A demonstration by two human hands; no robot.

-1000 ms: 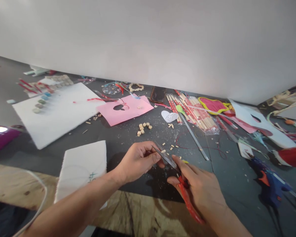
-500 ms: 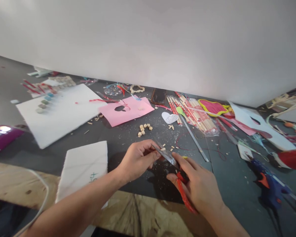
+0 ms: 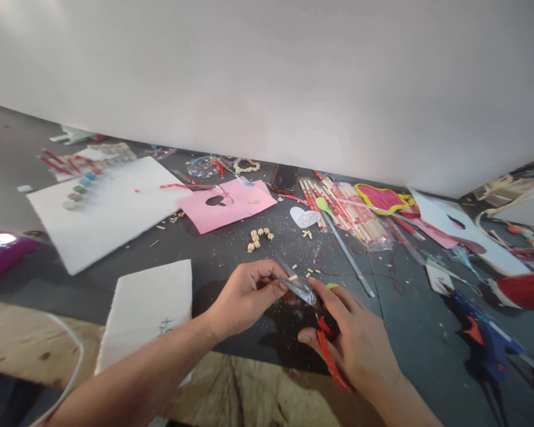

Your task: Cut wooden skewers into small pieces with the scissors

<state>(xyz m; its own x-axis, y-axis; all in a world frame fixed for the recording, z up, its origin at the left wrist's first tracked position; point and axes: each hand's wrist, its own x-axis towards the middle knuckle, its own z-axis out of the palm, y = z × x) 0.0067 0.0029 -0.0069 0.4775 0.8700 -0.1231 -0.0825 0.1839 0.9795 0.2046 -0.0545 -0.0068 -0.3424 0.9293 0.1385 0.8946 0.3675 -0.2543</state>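
Observation:
My right hand [image 3: 360, 332] grips a pair of scissors [image 3: 303, 292] by its red handles, blades parted and pointing left. My left hand [image 3: 249, 296] is closed in a pinch by the blades. From its fingertips a short wooden stick [image 3: 292, 277] pokes out between the blades; the rest of it is hidden by the fingers. Beyond the hands lie several small wooden cube pieces [image 3: 260, 237] in a curved group. Loose cut stick bits [image 3: 308, 233] and pale crumbs are scattered on the dark table [image 3: 213, 252].
Pink paper [image 3: 226, 207] with a cut-out and a white foam board [image 3: 111, 207] lie left of centre. Packs of wooden chopsticks [image 3: 351, 210], a paper heart [image 3: 303, 217] and a phone [image 3: 285, 178] are farther back. A blue glue gun [image 3: 480, 332] rests at right.
The scissor blades have opened wider around the stick. Both hands stay in nearly the same place, and the view has shifted slightly.

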